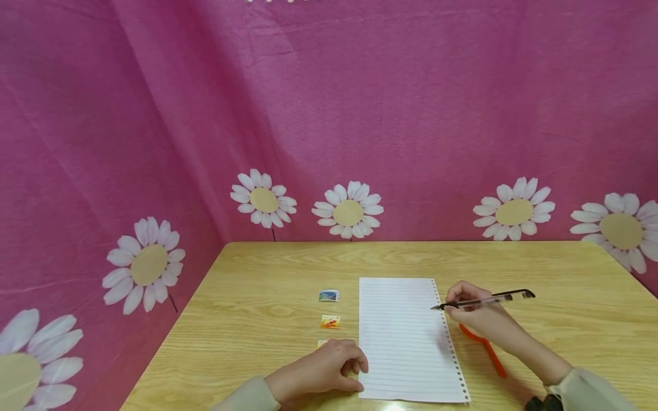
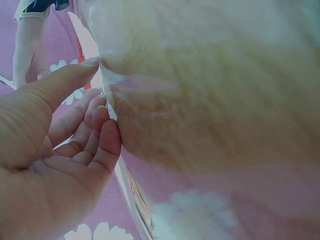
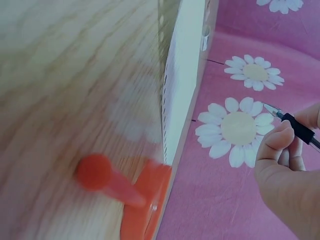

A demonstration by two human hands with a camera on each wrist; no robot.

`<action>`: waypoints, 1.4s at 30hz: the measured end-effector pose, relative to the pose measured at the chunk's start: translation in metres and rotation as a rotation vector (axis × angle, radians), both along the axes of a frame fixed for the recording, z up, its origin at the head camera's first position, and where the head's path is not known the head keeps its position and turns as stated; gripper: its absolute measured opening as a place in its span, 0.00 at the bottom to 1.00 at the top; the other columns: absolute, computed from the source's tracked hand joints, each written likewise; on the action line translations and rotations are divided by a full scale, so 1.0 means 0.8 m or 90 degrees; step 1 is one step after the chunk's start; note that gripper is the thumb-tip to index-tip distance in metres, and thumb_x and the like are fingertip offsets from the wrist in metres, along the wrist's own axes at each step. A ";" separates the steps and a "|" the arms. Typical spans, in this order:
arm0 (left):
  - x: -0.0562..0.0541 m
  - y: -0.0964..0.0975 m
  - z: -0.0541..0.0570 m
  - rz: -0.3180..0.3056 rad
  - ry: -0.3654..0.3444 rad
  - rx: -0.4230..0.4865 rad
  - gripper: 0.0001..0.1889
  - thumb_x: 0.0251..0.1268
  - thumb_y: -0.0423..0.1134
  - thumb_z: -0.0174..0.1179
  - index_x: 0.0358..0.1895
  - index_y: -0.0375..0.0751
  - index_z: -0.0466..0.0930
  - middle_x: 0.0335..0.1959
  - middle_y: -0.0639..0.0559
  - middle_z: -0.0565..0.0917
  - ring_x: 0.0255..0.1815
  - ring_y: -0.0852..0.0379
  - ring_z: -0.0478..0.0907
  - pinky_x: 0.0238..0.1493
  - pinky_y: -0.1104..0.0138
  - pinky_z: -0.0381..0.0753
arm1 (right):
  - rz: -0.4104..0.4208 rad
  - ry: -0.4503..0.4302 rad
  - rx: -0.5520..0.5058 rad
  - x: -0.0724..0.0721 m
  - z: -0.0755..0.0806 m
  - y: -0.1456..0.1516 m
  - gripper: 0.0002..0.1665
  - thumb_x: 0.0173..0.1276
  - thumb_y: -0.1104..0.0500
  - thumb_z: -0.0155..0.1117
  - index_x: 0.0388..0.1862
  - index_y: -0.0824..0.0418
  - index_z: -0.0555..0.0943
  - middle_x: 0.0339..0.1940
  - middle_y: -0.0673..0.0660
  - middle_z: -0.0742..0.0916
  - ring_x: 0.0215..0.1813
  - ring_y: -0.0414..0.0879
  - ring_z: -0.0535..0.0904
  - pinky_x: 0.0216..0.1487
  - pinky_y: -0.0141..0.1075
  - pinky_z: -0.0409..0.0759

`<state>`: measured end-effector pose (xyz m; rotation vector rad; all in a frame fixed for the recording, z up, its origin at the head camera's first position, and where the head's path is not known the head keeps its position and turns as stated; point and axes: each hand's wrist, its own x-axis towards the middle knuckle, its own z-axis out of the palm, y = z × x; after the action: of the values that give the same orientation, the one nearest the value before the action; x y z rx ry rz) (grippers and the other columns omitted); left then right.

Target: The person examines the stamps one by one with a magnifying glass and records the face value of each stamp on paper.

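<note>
A sheet of lined paper [image 1: 401,337], holes down its right edge, lies on the table. My left hand [image 1: 329,365] rests by its lower left edge, fingers loosely bent and thumb out; the fingertips touch down at the edge in the left wrist view. Between thumb and fingers, my right hand [image 1: 475,311] pinches a clear-barrelled pen [image 1: 501,298] with a black grip. Its tip [image 3: 270,109] points left, held above the paper. Small picture stickers stand in a column left of the sheet: a blue one [image 1: 329,295], a yellow-orange one [image 1: 330,322], and one [image 1: 321,343] mostly hidden behind my left hand.
Under my right forearm lies an orange-red object [image 1: 494,358] with a straight handle and a curved part, its kind unclear. The wooden table [image 1: 267,297] ends at a pink cloth [image 1: 411,114] with white daisies, behind and to the left.
</note>
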<state>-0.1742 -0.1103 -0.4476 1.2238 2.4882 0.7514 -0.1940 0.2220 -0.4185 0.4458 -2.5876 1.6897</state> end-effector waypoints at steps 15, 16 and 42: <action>-0.001 -0.002 -0.001 0.007 0.002 -0.011 0.10 0.59 0.40 0.70 0.41 0.45 0.82 0.31 0.59 0.77 0.26 0.76 0.63 0.34 0.83 0.67 | 0.025 -0.006 -0.003 -0.010 -0.001 -0.028 0.09 0.64 0.67 0.63 0.38 0.71 0.73 0.30 0.42 0.80 0.32 0.33 0.74 0.33 0.29 0.75; -0.001 -0.002 -0.001 0.007 0.003 -0.012 0.10 0.59 0.40 0.70 0.41 0.45 0.82 0.31 0.60 0.77 0.26 0.76 0.63 0.34 0.83 0.67 | 0.028 -0.006 -0.004 -0.011 -0.001 -0.030 0.09 0.64 0.67 0.63 0.38 0.70 0.73 0.30 0.43 0.80 0.32 0.33 0.74 0.33 0.29 0.75; -0.003 -0.003 -0.003 -0.004 0.021 -0.019 0.10 0.58 0.40 0.70 0.41 0.45 0.82 0.32 0.59 0.78 0.26 0.76 0.63 0.34 0.85 0.67 | 0.044 -0.033 -0.028 -0.028 0.001 -0.077 0.10 0.63 0.66 0.64 0.39 0.69 0.73 0.31 0.48 0.79 0.32 0.35 0.73 0.32 0.30 0.74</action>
<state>-0.1769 -0.1128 -0.4499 1.2438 2.5112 0.6946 -0.2164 0.1608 -0.4180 0.5034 -2.5935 1.7992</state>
